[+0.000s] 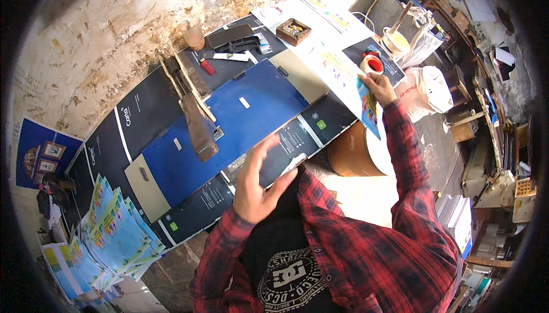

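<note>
Upper right of frame: right hand (pixel 380 88) pinches a printed sheet (pixel 370 116) by its edge, presumably to spare the print. Centre: left hand (pixel 255 192) empty, spread wide near the blue board (pixel 269 91).

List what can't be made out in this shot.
All in the head view:
- Printed sheet: underside faces away; one edge partly covered by the right hand.
- Black board: patch hidden behind the left hand.
- Blue panel: strip hidden under the wooden tool.
- Wooden box: contents too small to identify.
</note>
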The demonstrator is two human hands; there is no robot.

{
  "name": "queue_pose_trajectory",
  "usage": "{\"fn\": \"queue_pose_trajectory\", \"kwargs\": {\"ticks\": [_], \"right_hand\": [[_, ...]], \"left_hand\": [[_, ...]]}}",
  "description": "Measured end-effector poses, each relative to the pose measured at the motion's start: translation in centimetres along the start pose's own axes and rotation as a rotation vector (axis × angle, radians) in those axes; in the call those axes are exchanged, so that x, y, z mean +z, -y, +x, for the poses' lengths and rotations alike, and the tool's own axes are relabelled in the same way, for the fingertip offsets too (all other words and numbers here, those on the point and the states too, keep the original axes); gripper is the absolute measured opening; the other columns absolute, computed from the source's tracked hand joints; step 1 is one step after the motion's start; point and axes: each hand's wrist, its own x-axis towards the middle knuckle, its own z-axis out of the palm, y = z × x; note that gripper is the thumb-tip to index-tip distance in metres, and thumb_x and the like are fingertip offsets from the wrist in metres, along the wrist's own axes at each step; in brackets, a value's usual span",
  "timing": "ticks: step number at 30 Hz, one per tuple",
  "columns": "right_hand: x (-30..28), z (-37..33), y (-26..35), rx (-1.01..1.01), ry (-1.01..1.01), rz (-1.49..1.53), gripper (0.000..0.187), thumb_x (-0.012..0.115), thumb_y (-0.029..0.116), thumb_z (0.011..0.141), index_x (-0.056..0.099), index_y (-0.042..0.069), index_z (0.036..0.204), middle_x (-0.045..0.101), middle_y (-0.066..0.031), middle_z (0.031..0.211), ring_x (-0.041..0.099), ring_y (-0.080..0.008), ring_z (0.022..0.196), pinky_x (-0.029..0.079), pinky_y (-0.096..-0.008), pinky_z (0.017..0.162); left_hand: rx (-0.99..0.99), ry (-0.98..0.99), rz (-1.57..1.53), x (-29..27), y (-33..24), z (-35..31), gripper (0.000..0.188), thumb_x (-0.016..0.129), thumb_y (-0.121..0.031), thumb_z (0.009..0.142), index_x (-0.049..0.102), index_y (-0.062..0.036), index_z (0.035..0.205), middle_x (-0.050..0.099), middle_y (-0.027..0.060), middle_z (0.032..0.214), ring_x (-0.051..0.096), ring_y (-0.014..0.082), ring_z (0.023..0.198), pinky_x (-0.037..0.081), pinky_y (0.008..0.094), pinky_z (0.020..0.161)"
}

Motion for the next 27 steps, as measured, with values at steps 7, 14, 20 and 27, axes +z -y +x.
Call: {"fn": "queue_pose_trajectory", "kwargs": {"ticks": [7, 14, 20, 27], "right_hand": [[7.1, -6.8, 10.0, 0.017, 0.716, 0.100, 0.029, 0.066, 0.028, 0.095, 0.069, 0.001, 0.085, 0.053, 0.0059, 0.066, 0.045, -0.0036, 0.062, 0.035, -0.0242, 0.055], [19.6, 0.3, 10.3, -0.571, 0.719, -0.445, 0.034, 0.072, 0.035, 0.085, 0.070, 0.001, 0.084, 0.067, -0.0160, 0.073, 0.066, -0.0310, 0.068, 0.049, -0.0420, 0.064], [28.6, 6.1, 13.2, -0.547, 0.635, -0.661, 0.039, 0.067, 0.047, 0.084, 0.072, 0.013, 0.102, 0.070, -0.0102, 0.096, 0.067, -0.0281, 0.097, 0.047, -0.0472, 0.088], [25.3, -2.5, 11.8, -0.754, 0.094, -0.560, 0.054, 0.066, 0.048, 0.086, 0.063, 0.011, 0.124, 0.058, -0.0110, 0.125, 0.052, -0.0297, 0.117, 0.039, -0.0483, 0.098]], "left_hand": [[0.069, -0.128, -0.045, 0.3, 2.5, -0.7, 0.067, 0.076, -0.036, 0.083, 0.052, 0.0044, 0.130, 0.061, 0.0206, 0.125, 0.062, 0.0348, 0.113, 0.042, 0.0447, 0.103], [-0.703, -0.115, -0.231, -0.1, 7.7, -6.8, 0.039, 0.060, -0.028, 0.098, 0.063, 0.0074, 0.115, 0.069, 0.0085, 0.105, 0.060, 0.0127, 0.093, 0.047, 0.0280, 0.084], [-0.660, -0.622, -0.749, -3.2, 13.3, -3.8, 0.036, 0.064, -0.019, 0.096, 0.060, 0.0086, 0.120, 0.066, 0.0118, 0.111, 0.063, 0.0190, 0.101, 0.050, 0.0339, 0.090], [-0.774, -0.668, -0.649, -5.8, 16.7, -5.7, 0.039, 0.057, -0.016, 0.099, 0.053, 0.0080, 0.130, 0.062, 0.0146, 0.122, 0.063, 0.0241, 0.107, 0.051, 0.0392, 0.094]]}}
